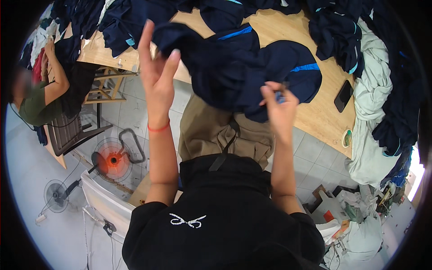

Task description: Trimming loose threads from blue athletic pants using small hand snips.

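left hand spread wide lifting navy blue-striped cloth garment off wooden bench, right hand pinching its hem at 3 o'clock to stretch it

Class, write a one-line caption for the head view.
Two bare hands, left hand and right hand, hold a navy blue-striped garment above a wooden table.

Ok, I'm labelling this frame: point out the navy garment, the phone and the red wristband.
navy garment [252, 67], head view, middle of the cloth.
phone [344, 95], head view, its dark face.
red wristband [158, 129], head view, band on the left wrist.

Right hand fingertips buried in navy garment; garment pile cut off at top edge.
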The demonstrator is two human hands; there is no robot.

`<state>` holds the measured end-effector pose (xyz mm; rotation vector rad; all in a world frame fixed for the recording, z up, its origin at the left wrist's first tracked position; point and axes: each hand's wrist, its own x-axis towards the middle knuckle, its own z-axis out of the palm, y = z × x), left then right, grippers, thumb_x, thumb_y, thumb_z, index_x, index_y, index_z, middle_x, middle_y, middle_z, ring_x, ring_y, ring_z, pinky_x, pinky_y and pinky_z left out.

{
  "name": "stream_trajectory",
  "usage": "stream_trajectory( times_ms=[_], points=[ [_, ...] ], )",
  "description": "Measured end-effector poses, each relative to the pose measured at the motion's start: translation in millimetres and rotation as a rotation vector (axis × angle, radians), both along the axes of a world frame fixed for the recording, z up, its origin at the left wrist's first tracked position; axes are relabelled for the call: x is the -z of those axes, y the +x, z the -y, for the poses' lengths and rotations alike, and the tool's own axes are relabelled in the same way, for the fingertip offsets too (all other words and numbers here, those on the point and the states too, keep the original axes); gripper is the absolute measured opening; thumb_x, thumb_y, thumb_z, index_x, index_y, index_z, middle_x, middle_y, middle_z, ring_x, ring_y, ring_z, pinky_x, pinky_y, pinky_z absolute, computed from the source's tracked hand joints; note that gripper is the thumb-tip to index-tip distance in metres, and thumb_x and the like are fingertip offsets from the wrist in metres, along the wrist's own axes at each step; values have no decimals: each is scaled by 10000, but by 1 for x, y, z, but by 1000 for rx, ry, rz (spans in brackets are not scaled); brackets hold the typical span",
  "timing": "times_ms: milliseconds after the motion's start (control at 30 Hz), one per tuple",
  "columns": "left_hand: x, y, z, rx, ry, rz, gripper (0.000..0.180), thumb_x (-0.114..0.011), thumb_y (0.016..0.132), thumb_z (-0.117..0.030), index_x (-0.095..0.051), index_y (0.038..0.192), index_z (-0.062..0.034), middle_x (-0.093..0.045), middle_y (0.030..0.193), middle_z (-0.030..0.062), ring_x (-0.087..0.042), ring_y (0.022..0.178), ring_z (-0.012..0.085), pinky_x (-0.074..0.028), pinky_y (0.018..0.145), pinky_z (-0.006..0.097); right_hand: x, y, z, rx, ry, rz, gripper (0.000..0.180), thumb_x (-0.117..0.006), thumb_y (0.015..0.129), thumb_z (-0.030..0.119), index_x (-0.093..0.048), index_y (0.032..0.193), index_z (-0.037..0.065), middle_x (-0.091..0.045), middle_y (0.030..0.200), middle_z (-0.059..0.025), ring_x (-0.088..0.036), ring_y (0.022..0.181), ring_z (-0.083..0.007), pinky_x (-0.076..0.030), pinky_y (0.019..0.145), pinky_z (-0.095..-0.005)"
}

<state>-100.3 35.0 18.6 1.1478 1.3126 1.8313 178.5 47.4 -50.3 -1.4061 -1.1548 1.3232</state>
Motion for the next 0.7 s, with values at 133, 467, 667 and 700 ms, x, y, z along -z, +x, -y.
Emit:
stream_trajectory(
  times_ms=[133,467,667,700],
  points=[
    [50,-6,-12,-229,-216,-393,696,-771,993,-72,-424,1594,-24,-506,1556,175,-611,1244,181,-530,970,319,-15,62,-1,120,-114,-161,155,-768,1001,64,-748,1144,7,-584,755,69,-441,587,-4,-328,522,-220],
    [86,126,48,490,-1040,704,642,-630,1064,-569,-727,1092,64,-777,963,139,-775,840,214,-625,751,316,-13,65,52,63,-257,-789,89,-646,1055,48,-681,1133,22,-593,894,13,-448,633,-43,-283,481,-213],
    [73,115,43,346,-275,1173,286,-594,1118,-226,-632,1311,-18,-742,1253,112,-714,1205,241,-581,1050,417,5,85,62,-149,-252,-862,122,-625,1011,-24,-701,1103,-48,-673,969,-39,-564,687,-79,-376,520,-230],
    [74,104,48,371,-248,1183,323,-545,1118,-129,-566,1425,-33,-681,1387,111,-664,1298,244,-535,1133,447,9,82,60,-170,-239,-340,126,-636,1008,-16,-723,1096,-43,-706,989,-60,-572,691,-82,-403,533,-232]
  ],
)
